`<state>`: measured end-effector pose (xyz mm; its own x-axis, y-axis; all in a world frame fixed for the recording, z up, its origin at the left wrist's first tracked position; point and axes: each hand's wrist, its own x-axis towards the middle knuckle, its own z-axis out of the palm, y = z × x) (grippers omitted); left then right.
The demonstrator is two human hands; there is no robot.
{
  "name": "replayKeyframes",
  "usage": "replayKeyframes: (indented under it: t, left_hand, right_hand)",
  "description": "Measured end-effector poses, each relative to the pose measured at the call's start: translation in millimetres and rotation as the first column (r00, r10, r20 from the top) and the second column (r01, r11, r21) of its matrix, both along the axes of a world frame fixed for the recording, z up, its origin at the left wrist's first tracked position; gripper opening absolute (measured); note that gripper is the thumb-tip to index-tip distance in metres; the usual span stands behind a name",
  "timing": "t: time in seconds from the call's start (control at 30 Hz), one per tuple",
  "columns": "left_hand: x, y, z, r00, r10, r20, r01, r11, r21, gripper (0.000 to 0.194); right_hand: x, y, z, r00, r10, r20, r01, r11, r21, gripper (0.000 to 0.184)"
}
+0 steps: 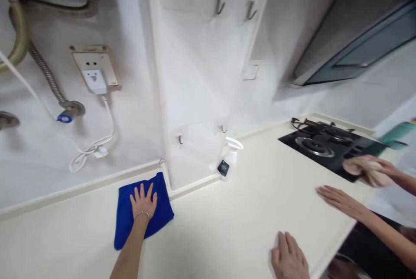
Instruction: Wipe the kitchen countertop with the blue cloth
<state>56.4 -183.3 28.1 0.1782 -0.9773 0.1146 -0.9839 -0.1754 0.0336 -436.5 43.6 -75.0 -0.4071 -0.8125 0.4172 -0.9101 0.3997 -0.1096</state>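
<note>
My left hand [143, 201] lies flat, fingers spread, on a blue cloth [125, 222] that is spread on the cream countertop [227, 222] against the wall corner. My right hand [288, 258] rests flat on the counter near its front edge, fingers stretched out and holding nothing. A white spray bottle [230, 160] with a dark label stands at the foot of the white wall column, between my two hands and farther back.
Another person's hands are at the right: one [338, 199] flat on the counter, the other [368, 170] pressing a pink cloth on the black gas hob [320, 147]. A range hood [360, 32] hangs above. A wall socket with a plugged white cable [95, 79] is at the left.
</note>
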Motion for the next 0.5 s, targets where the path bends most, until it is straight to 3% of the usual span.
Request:
replayKeyframes:
  t: [0.17,0.33,0.5]
  left_hand:
    - [-14.0,34.9,3.5,0.998,0.012,0.057,-0.015,0.998,0.055,0.056]
    - [-27.6,73.7,-13.4,0.984,-0.040,0.172,0.038,0.999,0.015,0.055]
    - [-57.3,116.2,-24.3,0.960,-0.132,0.245,0.148,0.988,-0.049,0.056]
  right_hand:
    - [10.1,-4.2,10.3,0.998,-0.019,-0.065,0.018,1.000,-0.010,0.060]
    - [10.8,-8.9,9.2,0.995,-0.050,-0.088,0.048,0.998,-0.029,0.055]
    - [14.9,-6.5,22.3,0.997,-0.046,-0.062,0.045,0.999,-0.020,0.052]
